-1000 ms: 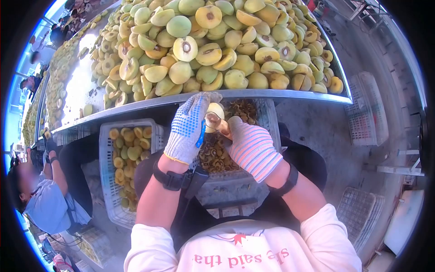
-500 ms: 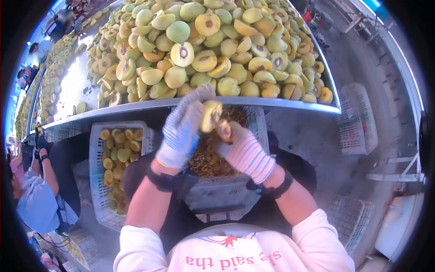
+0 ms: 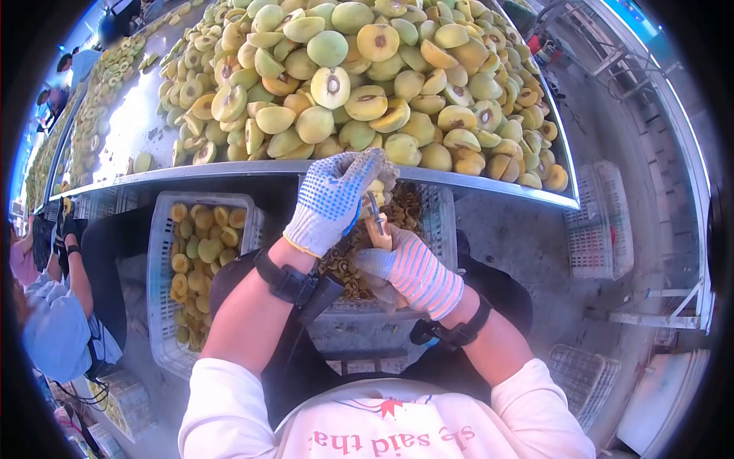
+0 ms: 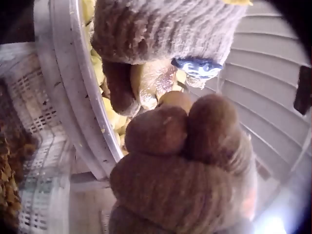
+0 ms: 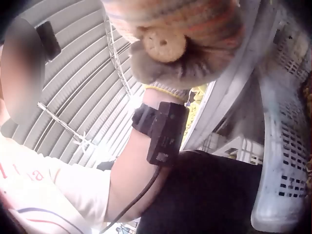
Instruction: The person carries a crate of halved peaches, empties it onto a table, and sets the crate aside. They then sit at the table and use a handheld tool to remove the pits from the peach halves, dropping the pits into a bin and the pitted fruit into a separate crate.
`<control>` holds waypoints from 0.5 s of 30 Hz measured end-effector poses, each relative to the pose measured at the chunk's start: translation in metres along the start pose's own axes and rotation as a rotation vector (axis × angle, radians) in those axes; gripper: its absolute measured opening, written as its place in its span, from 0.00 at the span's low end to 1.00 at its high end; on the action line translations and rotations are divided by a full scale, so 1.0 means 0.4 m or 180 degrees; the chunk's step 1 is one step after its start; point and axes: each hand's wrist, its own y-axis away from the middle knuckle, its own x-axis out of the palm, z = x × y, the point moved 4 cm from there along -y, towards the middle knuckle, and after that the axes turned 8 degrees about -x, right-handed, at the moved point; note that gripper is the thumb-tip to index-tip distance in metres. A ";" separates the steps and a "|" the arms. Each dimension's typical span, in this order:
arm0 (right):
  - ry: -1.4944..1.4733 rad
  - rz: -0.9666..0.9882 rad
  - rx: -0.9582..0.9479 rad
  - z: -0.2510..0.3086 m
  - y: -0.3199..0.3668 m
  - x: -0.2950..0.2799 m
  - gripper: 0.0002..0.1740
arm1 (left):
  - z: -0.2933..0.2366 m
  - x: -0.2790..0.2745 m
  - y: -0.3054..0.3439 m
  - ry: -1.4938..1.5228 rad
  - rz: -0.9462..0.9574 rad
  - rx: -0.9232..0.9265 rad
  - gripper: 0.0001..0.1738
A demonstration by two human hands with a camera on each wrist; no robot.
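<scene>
My left hand [image 3: 335, 197], in a pale glove with blue dots, grips a halved yellow-green fruit [image 3: 375, 188] just past the table's front edge. In the left wrist view the fruit half [image 4: 148, 83] shows its pale cut face with a brownish centre. My right hand [image 3: 420, 275], in a striped glove, is curled round a pitting tool [image 3: 378, 229] with a wooden handle and a curved metal blade. The blade overlaps the fruit. From the right wrist, the round butt of the wooden handle [image 5: 165, 45] sticks out of the fist.
A large heap of halved fruit [image 3: 413, 92] lies on the metal-edged table [image 3: 252, 166]. Below my hands stands a crate of brown scraps [image 3: 348, 287]; a white crate [image 3: 163, 306] of fruit halves is at left. Another person [image 3: 65, 321] sits farther left. Stacked crates [image 3: 600, 222] stand at right.
The fruit half has turned in my left hand, so less of it shows. My right hand has shifted down and turned, bringing the tool's curved blade into sight at the fruit.
</scene>
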 end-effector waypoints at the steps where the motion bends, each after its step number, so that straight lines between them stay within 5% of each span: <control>1: 0.0239 -0.0070 -0.0074 0.003 -0.001 0.006 0.14 | -0.006 0.000 0.004 -0.0552 -0.0094 0.0215 0.17; 3: 0.0581 -0.0123 -0.0142 0.006 0.000 0.012 0.14 | -0.021 0.006 0.018 -0.1645 -0.0282 0.0648 0.17; 9: 0.0062 0.0039 0.0114 -0.010 0.002 0.011 0.11 | -0.063 0.022 0.041 -0.2001 -0.0164 0.0425 0.18; 12: 0.0772 -0.0061 -0.0588 -0.008 -0.019 0.011 0.12 | -0.049 0.020 0.041 -0.2246 -0.0534 0.0633 0.18; 15: 0.0467 0.0224 0.0336 0.031 0.008 0.008 0.17 | -0.017 0.017 0.047 -0.0181 -0.0437 0.0868 0.19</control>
